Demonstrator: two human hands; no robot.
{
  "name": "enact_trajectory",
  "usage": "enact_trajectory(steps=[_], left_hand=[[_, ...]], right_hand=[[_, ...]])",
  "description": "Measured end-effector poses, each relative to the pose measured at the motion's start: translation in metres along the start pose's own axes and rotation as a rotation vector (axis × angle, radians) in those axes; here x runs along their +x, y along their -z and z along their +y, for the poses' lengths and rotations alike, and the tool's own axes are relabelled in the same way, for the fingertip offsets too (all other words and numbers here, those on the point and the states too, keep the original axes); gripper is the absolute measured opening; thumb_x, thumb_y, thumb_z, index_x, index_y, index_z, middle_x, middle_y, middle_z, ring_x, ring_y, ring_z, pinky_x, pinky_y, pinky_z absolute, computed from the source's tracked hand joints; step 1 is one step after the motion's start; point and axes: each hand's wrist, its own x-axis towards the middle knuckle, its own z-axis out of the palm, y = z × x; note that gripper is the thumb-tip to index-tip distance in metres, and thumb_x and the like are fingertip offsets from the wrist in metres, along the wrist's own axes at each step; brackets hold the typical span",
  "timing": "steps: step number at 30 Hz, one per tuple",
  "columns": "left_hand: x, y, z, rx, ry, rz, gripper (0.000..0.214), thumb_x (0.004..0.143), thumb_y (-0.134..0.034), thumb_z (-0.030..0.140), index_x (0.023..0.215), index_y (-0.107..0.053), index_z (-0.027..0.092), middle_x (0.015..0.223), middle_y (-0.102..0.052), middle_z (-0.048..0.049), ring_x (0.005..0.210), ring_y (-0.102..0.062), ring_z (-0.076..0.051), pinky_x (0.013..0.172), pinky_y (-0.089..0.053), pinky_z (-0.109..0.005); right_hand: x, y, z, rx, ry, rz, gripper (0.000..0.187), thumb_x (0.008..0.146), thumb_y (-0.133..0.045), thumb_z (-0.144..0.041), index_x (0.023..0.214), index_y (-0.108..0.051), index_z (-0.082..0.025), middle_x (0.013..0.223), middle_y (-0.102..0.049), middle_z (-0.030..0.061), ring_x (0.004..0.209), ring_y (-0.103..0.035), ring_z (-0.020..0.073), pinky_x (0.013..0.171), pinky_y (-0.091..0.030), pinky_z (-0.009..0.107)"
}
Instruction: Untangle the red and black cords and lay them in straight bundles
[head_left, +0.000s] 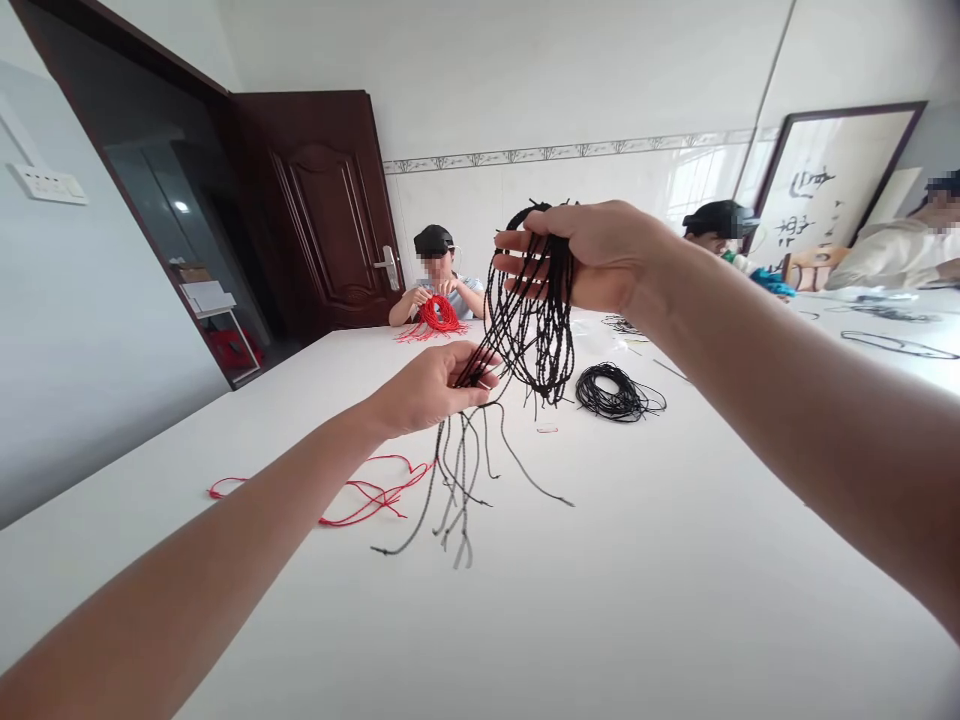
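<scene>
A looped bundle of thin black braided cords [551, 345] hangs in the air above the white table [600, 580]. My right hand [592, 250] is raised and closed around the top of the bundle, its fingers showing through the strands. Lower and to the left, my left hand [442, 385] pinches a gathered group of the same cords. Several loose, knotted ends dangle below its fingers. On the table past my left forearm lies a loose red cord [382, 495], partly hidden by that arm. A coil of black cord [611, 392] rests on the table beyond my right hand.
Across the table a person [442, 270] handles a bundle of red cords [441, 315]. Two more people sit at the right, where a long black cord [900, 345] lies on the table. A small red loop [547, 429] lies near the middle. A brown door [322, 210] stands behind.
</scene>
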Motion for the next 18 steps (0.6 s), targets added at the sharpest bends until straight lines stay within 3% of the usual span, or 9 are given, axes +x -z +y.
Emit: enact_trajectory(steps=[7,12,18], left_hand=[[-0.003,0.012,0.003,0.101,-0.015,0.141,0.017,0.072,-0.056,0.03,0.083,-0.059,0.017,0.086,-0.06,-0.007,0.079,-0.054,-0.015,0.072,-0.042,-0.03],[-0.004,0.017,0.006,-0.016,0.049,0.182,0.022,0.074,-0.054,0.035,0.087,-0.055,0.018,0.077,-0.062,-0.0048,0.079,-0.056,-0.015,0.075,-0.041,-0.031],[-0.007,0.024,0.015,-0.128,0.105,0.2,0.015,0.073,-0.056,0.032,0.082,-0.055,0.02,0.061,-0.051,0.0021,0.062,-0.053,-0.009,0.056,-0.042,-0.02]], right_hand=[[-0.002,0.015,0.005,0.03,-0.027,0.003,0.012,0.083,-0.039,-0.008,0.076,-0.047,-0.012,0.08,-0.059,0.0056,0.07,-0.062,0.0149,0.06,-0.051,0.034],[-0.004,0.025,0.012,0.088,-0.121,0.028,0.011,0.083,-0.04,-0.008,0.08,-0.05,-0.012,0.08,-0.059,0.0064,0.07,-0.061,0.0142,0.061,-0.054,0.031],[-0.006,0.048,0.031,0.073,-0.289,0.008,0.008,0.08,-0.047,-0.01,0.083,-0.054,-0.009,0.08,-0.06,0.0096,0.071,-0.06,0.0137,0.051,-0.054,0.018]])
